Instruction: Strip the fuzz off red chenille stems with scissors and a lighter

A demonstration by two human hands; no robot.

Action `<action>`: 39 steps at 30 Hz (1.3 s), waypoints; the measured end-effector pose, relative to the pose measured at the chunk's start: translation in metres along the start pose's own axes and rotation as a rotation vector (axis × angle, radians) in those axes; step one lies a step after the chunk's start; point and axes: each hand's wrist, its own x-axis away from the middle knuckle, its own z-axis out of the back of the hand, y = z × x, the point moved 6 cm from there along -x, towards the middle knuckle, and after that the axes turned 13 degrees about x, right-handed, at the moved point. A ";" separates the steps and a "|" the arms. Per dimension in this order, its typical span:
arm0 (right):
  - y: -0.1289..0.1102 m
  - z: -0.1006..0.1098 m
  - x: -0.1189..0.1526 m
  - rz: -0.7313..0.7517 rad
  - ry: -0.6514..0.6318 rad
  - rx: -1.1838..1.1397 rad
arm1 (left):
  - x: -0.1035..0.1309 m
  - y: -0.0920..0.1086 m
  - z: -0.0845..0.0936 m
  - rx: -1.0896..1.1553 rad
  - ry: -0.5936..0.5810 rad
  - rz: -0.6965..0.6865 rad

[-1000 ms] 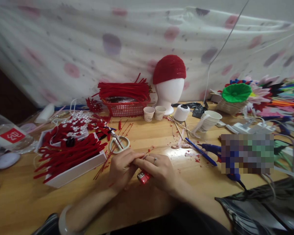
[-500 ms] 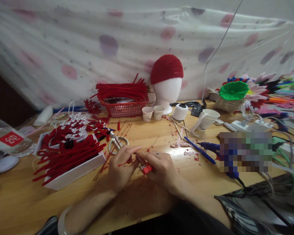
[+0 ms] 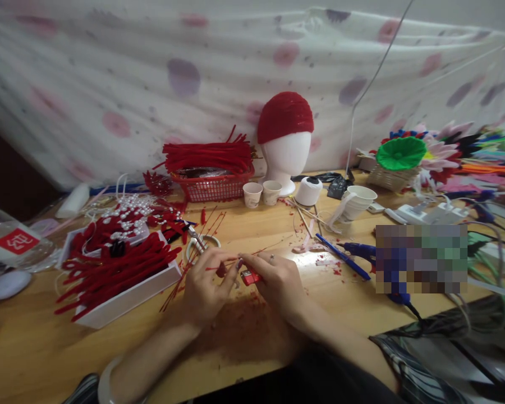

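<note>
Over the middle of the table, my left hand (image 3: 206, 286) is closed in a pinch on a small red fuzzy piece (image 3: 221, 271), likely a bit of chenille stem; its far end is hidden by the fingers. Facing it, my right hand (image 3: 283, 286) is wrapped round a red lighter (image 3: 251, 276) whose metal top points left. The fingertips of both hands meet, or nearly so, above the lighter. I cannot make out a flame. Thin dark red stems (image 3: 177, 289) lie beside my left hand, near scissors (image 3: 197, 238) and a roll of tape (image 3: 215, 244).
On the left, a white box (image 3: 128, 294) holds red chenille stems. Behind stand a red basket (image 3: 219, 189), two paper cups (image 3: 252, 194), a foam head (image 3: 288, 154) in a red cap and a thread spool (image 3: 309, 192). To the right are a blue pen (image 3: 343, 257) and a glue gun (image 3: 359, 251).
My right hand and the lighter have risen slightly, and the lighter now lies more level. The fingertips of both hands have come together. The view has shifted a little.
</note>
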 end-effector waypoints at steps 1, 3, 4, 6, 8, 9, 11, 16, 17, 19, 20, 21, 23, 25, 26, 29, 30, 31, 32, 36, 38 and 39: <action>0.001 -0.001 0.000 -0.001 -0.018 0.008 | 0.000 -0.005 -0.001 -0.014 -0.031 0.079; 0.001 -0.004 0.001 0.009 -0.044 0.018 | 0.000 -0.011 -0.005 -0.044 -0.101 0.185; 0.000 -0.004 0.001 0.020 -0.050 0.020 | 0.000 -0.012 -0.007 -0.052 -0.138 0.202; -0.001 -0.005 0.001 0.043 -0.051 0.019 | 0.000 -0.011 -0.012 -0.035 -0.210 0.184; -0.004 -0.005 0.001 0.059 -0.065 -0.015 | 0.000 -0.010 -0.016 0.029 -0.264 0.170; -0.004 -0.005 0.001 0.045 -0.078 -0.058 | 0.001 -0.011 -0.017 0.073 -0.276 0.181; -0.001 -0.005 0.000 -0.067 -0.108 -0.220 | 0.000 -0.014 -0.016 0.157 -0.226 0.239; 0.017 -0.023 0.007 -0.748 -0.215 -1.035 | 0.006 -0.034 -0.006 0.393 0.089 0.514; 0.016 -0.031 0.011 -0.888 -0.286 -1.214 | 0.007 -0.036 -0.006 0.455 0.128 0.558; 0.009 -0.045 0.018 -1.135 -0.462 -1.485 | 0.011 -0.039 -0.007 0.549 0.182 0.614; 0.005 -0.050 0.021 -1.231 -0.542 -1.565 | 0.012 -0.040 -0.007 0.574 0.200 0.627; 0.002 -0.052 0.023 -1.301 -0.599 -1.614 | 0.013 -0.039 -0.008 0.589 0.210 0.632; -0.001 -0.054 0.025 -1.364 -0.648 -1.657 | 0.016 -0.038 -0.008 0.606 0.224 0.629; -0.002 -0.053 0.024 -1.375 -0.623 -1.678 | 0.018 -0.036 -0.008 0.613 0.227 0.618; -0.001 -0.052 0.023 -1.378 -0.587 -1.687 | 0.019 -0.035 -0.008 0.615 0.232 0.606; 0.003 -0.050 0.020 -1.387 -0.479 -1.696 | 0.021 -0.031 -0.007 0.635 0.246 0.566; 0.004 -0.049 0.020 -1.390 -0.455 -1.694 | 0.021 -0.030 -0.007 0.643 0.246 0.558; 0.005 -0.049 0.019 -1.394 -0.433 -1.690 | 0.022 -0.029 -0.007 0.648 0.240 0.554; 0.006 -0.048 0.019 -1.401 -0.414 -1.686 | 0.022 -0.028 -0.008 0.648 0.233 0.552; 0.010 -0.048 0.019 -1.403 -0.351 -1.664 | 0.023 -0.027 -0.008 0.622 0.205 0.541; 0.011 -0.048 0.019 -1.392 -0.351 -1.647 | 0.024 -0.026 -0.008 0.602 0.200 0.536; 0.011 -0.049 0.019 -1.389 -0.357 -1.636 | 0.023 -0.026 -0.007 0.590 0.199 0.533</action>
